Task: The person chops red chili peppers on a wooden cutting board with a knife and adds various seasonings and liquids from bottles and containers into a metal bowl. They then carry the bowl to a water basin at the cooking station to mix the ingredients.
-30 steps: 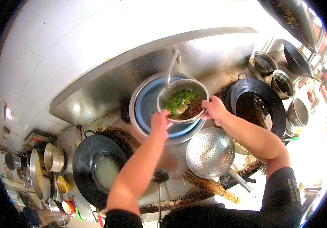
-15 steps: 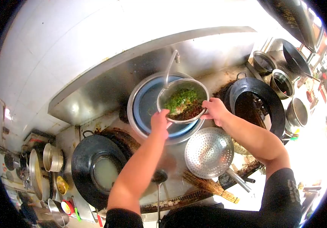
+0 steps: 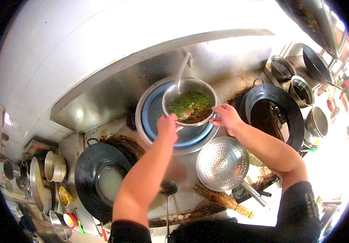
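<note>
Between my two hands is a steel bowl [image 3: 204,90] with chopped greens [image 3: 190,102] and a dark reddish-brown ingredient [image 3: 199,114] inside. My left hand [image 3: 168,127] grips its near left rim. On the right rim, my right hand [image 3: 226,117] is closed with thumb and fingers. The bowl is over a blue basin [image 3: 150,109], which sits in a larger steel basin [image 3: 141,125]. A pale hose [image 3: 182,69] from the wall tap [image 3: 190,61] ends at the bowl's left side. Whether water runs from it I cannot tell.
A perforated steel strainer [image 3: 223,164] lies near my right forearm, above a straw brush [image 3: 219,198]. Black woks stand left [image 3: 87,174] and right [image 3: 294,117]. A ladle [image 3: 168,188] rests in front. Steel pots [image 3: 316,121] line the right side; more pans [image 3: 55,167] stand left.
The bowl and both hands have shifted slightly left, bringing the hose end over the bowl's inside. The greens look darker and more spread out.
</note>
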`<state>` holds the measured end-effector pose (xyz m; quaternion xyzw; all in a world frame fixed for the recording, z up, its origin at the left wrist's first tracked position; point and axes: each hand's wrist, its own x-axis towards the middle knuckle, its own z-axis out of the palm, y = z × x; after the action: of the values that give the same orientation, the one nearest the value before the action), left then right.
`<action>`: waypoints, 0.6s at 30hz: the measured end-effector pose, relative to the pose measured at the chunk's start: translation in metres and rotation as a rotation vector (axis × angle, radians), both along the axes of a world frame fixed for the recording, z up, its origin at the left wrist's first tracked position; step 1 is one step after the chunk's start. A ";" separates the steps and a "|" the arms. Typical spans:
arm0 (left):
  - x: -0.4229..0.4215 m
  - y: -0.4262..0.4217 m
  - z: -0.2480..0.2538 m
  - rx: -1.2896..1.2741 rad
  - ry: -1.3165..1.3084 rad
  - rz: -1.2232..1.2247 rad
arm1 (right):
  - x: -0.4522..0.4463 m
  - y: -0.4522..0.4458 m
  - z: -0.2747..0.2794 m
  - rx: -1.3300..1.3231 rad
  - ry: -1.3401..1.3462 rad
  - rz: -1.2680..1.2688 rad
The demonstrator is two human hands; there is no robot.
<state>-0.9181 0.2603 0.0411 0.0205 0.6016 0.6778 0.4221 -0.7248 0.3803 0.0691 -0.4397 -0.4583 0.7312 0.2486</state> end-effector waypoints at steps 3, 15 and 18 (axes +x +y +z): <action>-0.009 0.002 0.000 -0.003 0.040 0.027 | 0.000 -0.002 0.005 0.010 -0.049 0.045; -0.022 0.007 -0.001 -0.023 0.045 0.166 | 0.008 0.004 0.009 0.063 -0.051 0.099; -0.025 0.008 -0.005 -0.016 0.042 0.160 | 0.010 0.003 0.010 0.072 -0.047 0.105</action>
<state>-0.9435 0.2682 0.0364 -0.0171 0.6155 0.7040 0.3540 -0.7152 0.3837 0.0793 -0.4227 -0.5125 0.7158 0.2150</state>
